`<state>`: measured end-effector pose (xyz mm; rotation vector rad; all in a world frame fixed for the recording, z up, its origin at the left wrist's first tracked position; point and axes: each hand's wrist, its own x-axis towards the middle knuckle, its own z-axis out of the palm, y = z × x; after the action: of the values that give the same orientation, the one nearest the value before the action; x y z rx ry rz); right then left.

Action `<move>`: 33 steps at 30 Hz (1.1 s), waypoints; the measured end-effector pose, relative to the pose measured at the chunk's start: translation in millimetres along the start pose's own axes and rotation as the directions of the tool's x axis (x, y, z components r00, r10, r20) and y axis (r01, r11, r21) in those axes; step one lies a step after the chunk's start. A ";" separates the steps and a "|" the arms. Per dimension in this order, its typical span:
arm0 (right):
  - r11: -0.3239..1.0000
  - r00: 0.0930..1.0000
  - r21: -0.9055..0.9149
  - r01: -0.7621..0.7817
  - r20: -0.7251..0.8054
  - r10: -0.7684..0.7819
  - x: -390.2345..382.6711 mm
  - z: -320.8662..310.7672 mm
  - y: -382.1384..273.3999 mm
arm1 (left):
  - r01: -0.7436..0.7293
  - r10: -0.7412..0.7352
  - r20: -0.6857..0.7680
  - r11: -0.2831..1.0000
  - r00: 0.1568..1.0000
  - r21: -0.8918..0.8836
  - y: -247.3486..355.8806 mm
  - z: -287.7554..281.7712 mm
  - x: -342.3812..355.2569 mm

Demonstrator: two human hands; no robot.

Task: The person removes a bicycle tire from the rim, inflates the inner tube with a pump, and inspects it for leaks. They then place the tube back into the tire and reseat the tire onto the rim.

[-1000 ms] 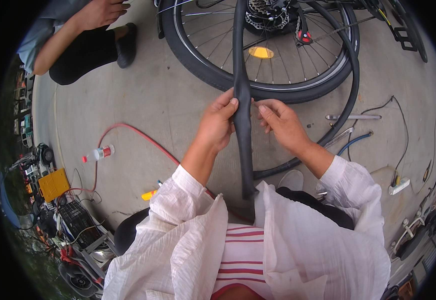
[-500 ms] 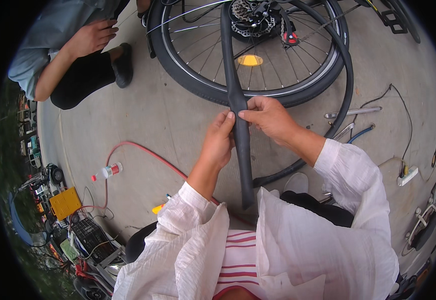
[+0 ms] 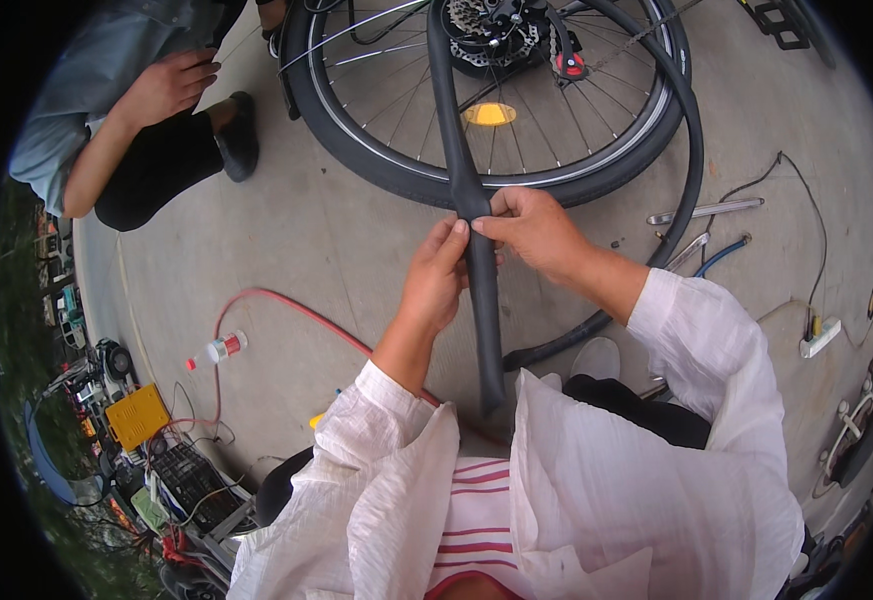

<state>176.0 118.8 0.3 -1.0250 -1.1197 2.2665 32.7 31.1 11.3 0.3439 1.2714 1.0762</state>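
Note:
Both my hands pinch a black rubber inner tube [image 3: 484,300] in front of my chest. My left hand [image 3: 434,272] grips it from the left side, thumb on top. From the right, my right hand [image 3: 538,236] holds it at nearly the same spot, thumb and fingers closed on it. The tube bulges slightly just above my fingers. One end hangs toward my lap, while the other part runs up over the bicycle wheel [image 3: 396,172] and loops round on the right to the ground. Fingertips behind the tube are partly hidden.
A crouching person's hand [image 3: 168,88] is at upper left. Wrenches [image 3: 706,211], a blue hose piece [image 3: 724,256] and a white power strip [image 3: 820,338] lie at right. On the left are a red hose [image 3: 306,312], a plastic bottle [image 3: 226,346] and a yellow case [image 3: 138,417].
The wheel and surroundings have shifted slightly up and left in the picture. My hands keep the same hold on the inner tube.

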 end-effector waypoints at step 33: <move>0.968 0.977 -0.230 -0.104 -0.204 0.057 2.8 -50.0 -41.0 | 0.284 -0.171 0.424 0.934 0.889 -0.217 -2.2 12.5 -31.5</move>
<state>213.9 170.0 11.8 -1.3790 -1.3092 2.0702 47.4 9.1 32.5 0.1818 0.7619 0.9052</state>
